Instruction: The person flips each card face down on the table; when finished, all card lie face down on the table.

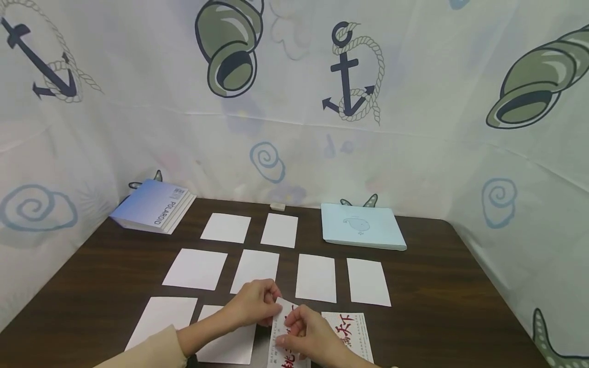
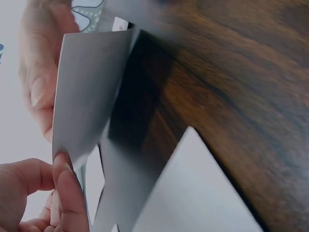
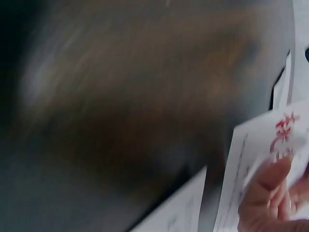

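My left hand [image 1: 256, 302] pinches the upper left corner of a white card [image 1: 278, 327] printed with red calligraphy. The card is raised off the table; its plain grey back [image 2: 89, 87] shows in the left wrist view. My right hand [image 1: 315, 335] is over the card's printed face with bent fingers; in the right wrist view its thumb [image 3: 270, 171] overlaps the red writing. No right fingers show on the card's back, and whether they grip it I cannot tell. A second card with red writing [image 1: 352, 329] lies just right of my right hand.
Plain white cards [image 1: 195, 269] lie in rows across the dark wooden table [image 1: 442, 301]. A blue stack marked POLAROID [image 1: 154, 204] stands at the back left. A pale blue flat item [image 1: 361, 225] lies at the back right, and a small whitish block [image 1: 278, 206] at the rear edge.
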`<control>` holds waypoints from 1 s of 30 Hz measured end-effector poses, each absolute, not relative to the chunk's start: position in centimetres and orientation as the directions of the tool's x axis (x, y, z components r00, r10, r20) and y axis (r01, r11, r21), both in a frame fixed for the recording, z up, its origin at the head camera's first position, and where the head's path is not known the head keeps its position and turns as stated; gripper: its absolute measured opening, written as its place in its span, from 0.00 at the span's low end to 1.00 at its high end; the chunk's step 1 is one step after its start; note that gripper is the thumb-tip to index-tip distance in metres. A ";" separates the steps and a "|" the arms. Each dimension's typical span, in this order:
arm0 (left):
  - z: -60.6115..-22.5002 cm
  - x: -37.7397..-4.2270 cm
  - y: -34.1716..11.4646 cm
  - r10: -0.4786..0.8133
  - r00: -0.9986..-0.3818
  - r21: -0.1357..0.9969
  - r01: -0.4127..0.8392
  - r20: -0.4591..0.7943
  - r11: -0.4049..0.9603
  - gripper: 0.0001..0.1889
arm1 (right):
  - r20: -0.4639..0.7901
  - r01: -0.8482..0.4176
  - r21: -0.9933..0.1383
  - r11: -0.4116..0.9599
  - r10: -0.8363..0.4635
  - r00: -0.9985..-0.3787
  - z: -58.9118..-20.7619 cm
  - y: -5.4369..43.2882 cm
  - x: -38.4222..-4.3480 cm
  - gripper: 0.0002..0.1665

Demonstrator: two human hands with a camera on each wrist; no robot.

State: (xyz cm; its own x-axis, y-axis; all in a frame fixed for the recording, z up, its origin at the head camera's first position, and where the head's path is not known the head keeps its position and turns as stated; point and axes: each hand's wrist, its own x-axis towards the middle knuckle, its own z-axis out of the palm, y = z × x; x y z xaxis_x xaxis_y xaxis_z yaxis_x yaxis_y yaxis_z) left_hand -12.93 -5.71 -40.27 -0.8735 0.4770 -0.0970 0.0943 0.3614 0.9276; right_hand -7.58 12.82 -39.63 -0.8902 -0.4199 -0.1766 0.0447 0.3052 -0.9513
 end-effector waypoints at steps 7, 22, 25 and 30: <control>-39.2 -12.5 -5.3 0.473 -0.865 0.947 -0.009 -0.167 0.320 0.07 | -0.167 0.030 -0.933 0.359 -0.357 -0.919 -39.7 11.6 -7.1 0.21; -40.3 -11.1 -5.8 0.602 -0.749 0.959 -0.173 -0.277 0.226 0.22 | -0.141 0.089 -0.978 0.186 -0.291 -0.946 -37.9 14.2 -6.7 0.16; -40.9 -11.0 -6.0 0.546 -0.796 0.959 -0.145 -0.260 0.245 0.26 | -0.142 0.105 -0.979 0.172 -0.217 -0.966 -38.0 14.9 -6.7 0.17; -41.4 -11.4 -6.7 0.426 -0.891 0.945 -0.009 -0.157 0.328 0.25 | -0.197 0.169 -0.973 0.155 -0.187 -0.962 -39.0 15.6 -6.9 0.17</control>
State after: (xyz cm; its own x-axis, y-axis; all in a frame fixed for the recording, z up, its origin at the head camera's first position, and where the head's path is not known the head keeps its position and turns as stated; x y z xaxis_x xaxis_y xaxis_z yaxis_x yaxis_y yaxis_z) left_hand -11.38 -6.71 -41.36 -0.8909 0.4264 -0.1567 -0.0090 0.3284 0.9445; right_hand -6.90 15.63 -38.95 -0.9623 -0.1873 -0.1972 0.1691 0.1554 -0.9733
